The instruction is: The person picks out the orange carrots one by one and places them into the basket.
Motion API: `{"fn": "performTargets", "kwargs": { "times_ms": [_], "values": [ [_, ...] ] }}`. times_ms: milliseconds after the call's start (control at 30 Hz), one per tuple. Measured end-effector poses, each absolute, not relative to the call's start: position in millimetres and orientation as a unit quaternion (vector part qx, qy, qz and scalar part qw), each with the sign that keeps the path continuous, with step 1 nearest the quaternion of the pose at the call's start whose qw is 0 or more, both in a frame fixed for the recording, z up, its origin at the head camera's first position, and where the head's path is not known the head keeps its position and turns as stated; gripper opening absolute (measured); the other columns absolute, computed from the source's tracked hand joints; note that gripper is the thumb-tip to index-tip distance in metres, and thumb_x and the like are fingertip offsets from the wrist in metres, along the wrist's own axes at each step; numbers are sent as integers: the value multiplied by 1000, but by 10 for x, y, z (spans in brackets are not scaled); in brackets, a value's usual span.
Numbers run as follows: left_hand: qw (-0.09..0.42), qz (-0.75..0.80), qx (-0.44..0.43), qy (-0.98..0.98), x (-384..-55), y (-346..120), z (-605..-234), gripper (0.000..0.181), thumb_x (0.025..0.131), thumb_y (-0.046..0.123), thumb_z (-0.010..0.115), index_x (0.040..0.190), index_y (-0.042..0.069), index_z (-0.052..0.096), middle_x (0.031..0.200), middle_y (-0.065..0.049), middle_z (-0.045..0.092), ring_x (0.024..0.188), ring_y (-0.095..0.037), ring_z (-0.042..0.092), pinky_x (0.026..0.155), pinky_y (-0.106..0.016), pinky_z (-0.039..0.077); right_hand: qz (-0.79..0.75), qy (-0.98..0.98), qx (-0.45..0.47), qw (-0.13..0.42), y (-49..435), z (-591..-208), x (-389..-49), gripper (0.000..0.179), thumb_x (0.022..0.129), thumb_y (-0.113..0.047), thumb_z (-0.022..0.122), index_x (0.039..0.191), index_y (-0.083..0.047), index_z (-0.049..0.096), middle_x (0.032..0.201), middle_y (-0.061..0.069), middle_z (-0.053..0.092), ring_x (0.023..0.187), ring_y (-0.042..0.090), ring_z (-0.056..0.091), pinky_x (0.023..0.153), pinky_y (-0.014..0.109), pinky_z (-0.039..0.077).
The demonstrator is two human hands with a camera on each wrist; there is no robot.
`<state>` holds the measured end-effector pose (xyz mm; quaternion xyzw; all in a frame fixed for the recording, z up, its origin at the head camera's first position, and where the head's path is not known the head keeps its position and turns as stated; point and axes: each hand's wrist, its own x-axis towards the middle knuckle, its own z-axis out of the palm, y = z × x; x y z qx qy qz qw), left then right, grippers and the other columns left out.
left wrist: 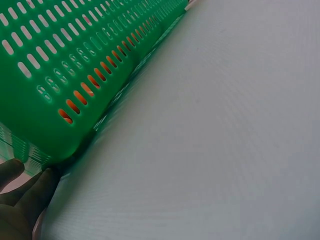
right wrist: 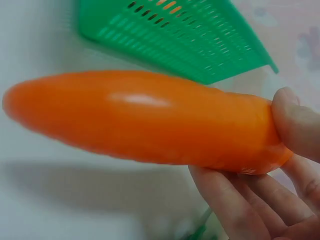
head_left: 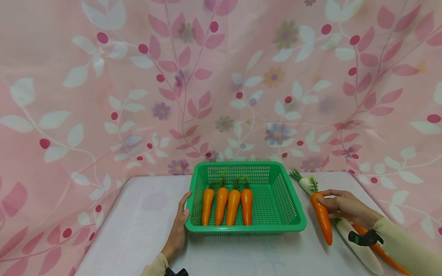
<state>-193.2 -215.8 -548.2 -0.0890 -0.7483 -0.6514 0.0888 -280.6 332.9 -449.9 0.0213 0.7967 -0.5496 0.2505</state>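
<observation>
My right hand (head_left: 347,207) holds an orange carrot (head_left: 322,218) near its leafy top, thumb on one side and fingers on the other. The carrot's tapered end points toward me, and in the right wrist view the carrot (right wrist: 145,120) hangs above the table with a shadow below. My left hand (head_left: 178,226) touches the left side of a green plastic basket (head_left: 245,229), its thumb at the rim near the front corner. Fingers (left wrist: 37,195) rest against the basket wall in the left wrist view. Inside the basket, several carrots (head_left: 221,207) lie side by side, leaves at the back.
To the right of the basket lie a white radish (head_left: 360,247) and another carrot (head_left: 388,256), partly under my right forearm. A white root with green stalks (head_left: 304,184) shows behind the held carrot. The white table (head_left: 148,230) ends at a flowered pink cloth (head_left: 221,96).
</observation>
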Motion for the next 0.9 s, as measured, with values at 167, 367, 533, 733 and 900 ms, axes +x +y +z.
{"fn": "performTargets", "kwargs": {
  "times_ms": [167,367,533,733,900],
  "values": [
    [90,-652,-87,-748,-1935,-2154,-5480,57,112,35,21,168,33,24,177,-7,15,158,-40,19,121,-79,13,-563,790,25,241,3351,-4422,-2865,63,108,-31,62,150,11,41,110,3,72,97,23,72,87,39,64],
    [90,-652,-84,-748,-1924,-2153,-5486,56,112,35,21,168,34,24,177,-7,15,158,-39,19,121,-78,12,-595,767,-10,241,3368,-4302,-2955,56,112,-29,54,149,10,40,109,-4,72,100,18,75,90,38,63],
    [94,-652,-89,-747,-1915,-2158,-5499,55,113,31,22,169,34,24,178,-6,15,159,-37,18,122,-77,10,-614,752,-28,238,3321,-4213,-2999,52,113,-27,53,148,9,41,110,-5,71,100,18,75,90,38,63],
    [91,-652,-90,-747,-1915,-2160,-5496,56,113,31,22,169,34,23,178,-6,15,159,-37,18,122,-77,11,-617,751,-35,232,3198,-4150,-3036,58,112,-28,53,152,11,36,113,-4,70,103,18,73,93,38,62],
    [86,-655,-86,-746,-1926,-2158,-5490,55,113,34,22,168,36,23,178,-6,14,159,-37,18,122,-77,11,-626,743,-49,230,3087,-4119,-3091,50,113,-28,53,148,6,41,113,-4,71,104,17,73,94,37,62]
  ]
}}
